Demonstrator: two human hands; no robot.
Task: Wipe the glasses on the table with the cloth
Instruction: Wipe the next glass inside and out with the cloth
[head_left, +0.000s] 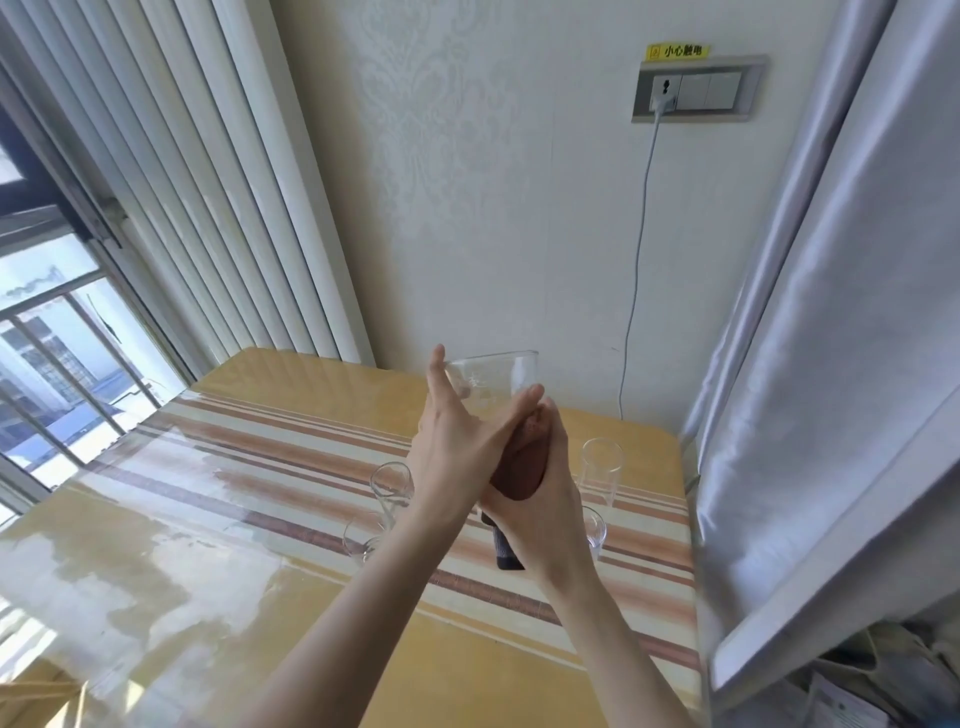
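The left hand (457, 441) holds a clear glass (493, 384) tilted above the counter (260, 467), fingers spread around it to steady it, while the right hand (540, 499) clasps the reddish-brown cloth (522, 462) against its base, apparently wiping there.

Both forearms are bare from the lower edge of the view up to the wrists, with no sleeve showing. The left hand (457, 447) and the right hand (540, 499) seem ungloved and ringless, though blur hides detail.
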